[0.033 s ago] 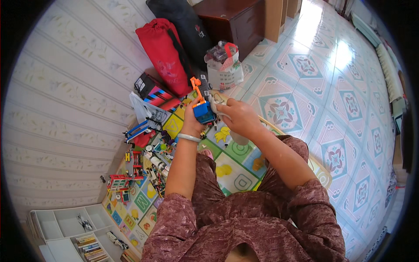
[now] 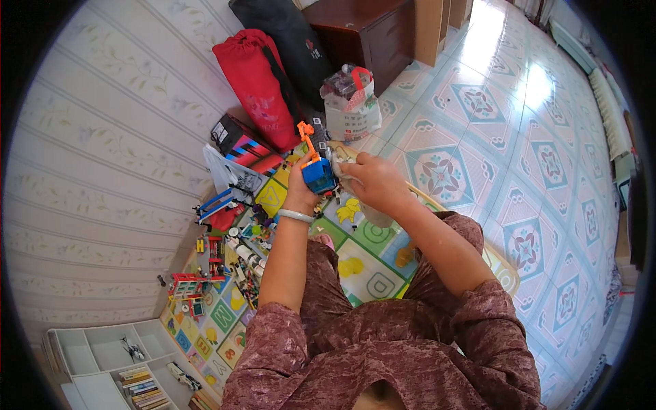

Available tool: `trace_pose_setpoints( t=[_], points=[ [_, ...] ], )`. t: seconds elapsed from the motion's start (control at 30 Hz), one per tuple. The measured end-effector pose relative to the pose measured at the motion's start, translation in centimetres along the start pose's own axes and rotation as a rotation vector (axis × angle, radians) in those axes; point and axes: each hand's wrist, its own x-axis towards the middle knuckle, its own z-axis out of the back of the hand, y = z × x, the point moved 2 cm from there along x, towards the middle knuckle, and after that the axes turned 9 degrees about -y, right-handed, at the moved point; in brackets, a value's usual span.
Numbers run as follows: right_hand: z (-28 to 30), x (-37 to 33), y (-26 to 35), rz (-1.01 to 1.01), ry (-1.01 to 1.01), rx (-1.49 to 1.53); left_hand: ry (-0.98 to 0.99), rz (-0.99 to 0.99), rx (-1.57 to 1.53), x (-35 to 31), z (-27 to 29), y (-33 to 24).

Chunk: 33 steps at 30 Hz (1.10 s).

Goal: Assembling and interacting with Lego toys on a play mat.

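My left hand [image 2: 298, 186] is closed round a toy truck [image 2: 319, 175] with a blue cab, dark wheels and an orange crane arm. The truck is held up in front of me, its crane arm pointing away. On its right side, my right hand [image 2: 374, 181] grips a pale cloth [image 2: 377, 217]. Part of the cloth lies along the truck's side, and its loose end hangs below my hand. My right fingers are bent, and their tips are partly hidden by the cloth.
Several building-block toys [image 2: 249, 260] lie on the patterned play mat [image 2: 369, 266] to the left. Beyond are a red bag [image 2: 256, 89], a black bag [image 2: 290, 55] and a full plastic bag [image 2: 352, 113]. A white shelf [image 2: 102, 348] stands at the lower left.
My right hand and the cloth have shifted very slightly against the truck, and the cloth's hanging end sits a little farther right. My left hand keeps its hold.
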Motion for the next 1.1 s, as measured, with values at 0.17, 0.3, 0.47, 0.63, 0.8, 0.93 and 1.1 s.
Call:
trace_pose_setpoints(
  t=[0.17, 0.3, 0.47, 0.63, 0.8, 0.93, 1.1],
  points=[
    [0.1, 0.3, -0.1, -0.079, -0.132, 0.103, 0.048, -0.026, 0.010, 0.6, 0.5, 0.0],
    [-0.4, -0.1, 0.6, -0.006, -0.132, 0.054, -0.014, -0.033, 0.024, 0.8, -0.4, 0.8],
    [-1.2, -0.6, -0.7, 0.017, 0.001, -0.022, -0.013, -0.056, -0.045, 0.4, -0.4, 0.2],
    [-0.8, 0.0, -0.5, -0.181, -0.021, 0.092, 0.123, -0.042, -0.102, 1.3, 1.7, -0.7],
    [-1.5, -0.8, 0.7, -0.084, -0.038, 0.090, -0.052, -0.054, -0.137, 0.9, 0.3, 0.1],
    [-2.1, -1.3, 1.2, -0.065, 0.028, 0.108, 0.017, -0.057, -0.178, 1.5, 1.8, -0.1],
    [-1.7, -1.5, 1.8, -0.042, 0.044, 0.192, -0.041, -0.080, -0.257, 1.7, 2.9, -0.7]
  ],
)
